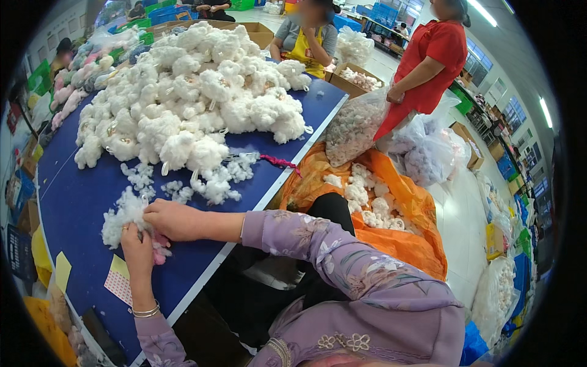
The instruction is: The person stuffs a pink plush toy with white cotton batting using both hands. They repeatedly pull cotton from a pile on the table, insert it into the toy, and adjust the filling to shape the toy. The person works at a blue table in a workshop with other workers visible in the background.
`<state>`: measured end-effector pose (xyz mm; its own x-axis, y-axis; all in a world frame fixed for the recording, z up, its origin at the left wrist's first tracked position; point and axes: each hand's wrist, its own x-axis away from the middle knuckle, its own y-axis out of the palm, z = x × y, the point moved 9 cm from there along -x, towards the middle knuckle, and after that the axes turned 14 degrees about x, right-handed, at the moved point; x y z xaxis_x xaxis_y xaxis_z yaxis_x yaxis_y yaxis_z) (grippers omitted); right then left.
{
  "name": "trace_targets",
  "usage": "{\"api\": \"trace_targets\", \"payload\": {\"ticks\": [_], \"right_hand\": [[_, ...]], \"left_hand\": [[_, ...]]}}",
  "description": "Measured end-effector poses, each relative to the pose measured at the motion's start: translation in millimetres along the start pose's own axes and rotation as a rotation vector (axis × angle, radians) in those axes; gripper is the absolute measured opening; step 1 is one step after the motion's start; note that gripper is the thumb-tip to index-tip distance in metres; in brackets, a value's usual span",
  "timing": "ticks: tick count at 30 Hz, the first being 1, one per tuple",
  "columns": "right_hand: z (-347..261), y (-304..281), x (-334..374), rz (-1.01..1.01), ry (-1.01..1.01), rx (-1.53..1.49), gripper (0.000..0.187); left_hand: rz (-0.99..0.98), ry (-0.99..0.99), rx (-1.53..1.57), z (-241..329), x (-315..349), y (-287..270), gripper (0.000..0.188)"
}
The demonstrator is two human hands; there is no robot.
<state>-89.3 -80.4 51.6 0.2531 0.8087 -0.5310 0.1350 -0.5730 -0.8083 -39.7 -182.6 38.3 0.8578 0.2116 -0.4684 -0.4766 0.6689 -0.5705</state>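
Head view: at lower left, a small sheet with pinkish marks (119, 282) is lying on the blue table (73, 202), so the wrists should be clearing it. Above it, left of centre, the left hand (137, 244) is pinching the white fluffy piece (117, 225). The right hand (174, 219) is pinching its right side, though fur is partly hiding the fingertips. Pink fluff (161, 251) is showing beneath the right hand. Good handling would probably be pairing a steady left pinch with small, light right-hand movements, sparing the fur. Farther up, loose white fluff (220, 183) is lying near, possibly snagging; beyond, a heap of white plush pieces (195, 98) is filling the upper left.
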Motion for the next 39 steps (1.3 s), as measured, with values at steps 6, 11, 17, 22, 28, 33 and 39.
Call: {"api": "trace_targets", "payload": {"ticks": [6, 11, 17, 22, 28, 33, 39], "right_hand": [[37.1, 16.6, -17.5, -0.149, 0.173, -0.201, 0.022], [60.0, 33.0, -30.9, -0.122, 0.43, -0.012, 0.03], [65.5, 57.8, -24.1, -0.053, 0.555, -0.153, 0.03], [34.6, -3.3, -20.6, 0.331, 0.288, -0.529, 0.02], [-2.7, -14.9, -33.5, 0.365, 0.086, 0.161, 0.017], [13.8, -4.6, -23.9, 0.231, 0.23, 0.08, 0.036], [18.3, -27.1, -14.0, -0.003, 0.222, -0.37, 0.033]], "left_hand": [[0.046, -0.189, 0.208, 7.0, 3.1, 0.1, 0.041], [0.067, -0.107, 0.217, 23.9, 6.2, -3.1, 0.04], [0.077, 0.051, 0.126, 23.5, 3.5, -3.2, 0.046], [0.385, -0.102, 0.356, -7.8, 0.2, -21.4, 0.052], [0.162, -0.486, 0.911, -56.5, 12.2, 6.1, 0.042], [0.034, -0.572, 1.211, -56.8, 10.8, 29.5, 0.042], [0.038, -0.459, 1.197, -57.3, 16.0, 21.9, 0.042]]}}
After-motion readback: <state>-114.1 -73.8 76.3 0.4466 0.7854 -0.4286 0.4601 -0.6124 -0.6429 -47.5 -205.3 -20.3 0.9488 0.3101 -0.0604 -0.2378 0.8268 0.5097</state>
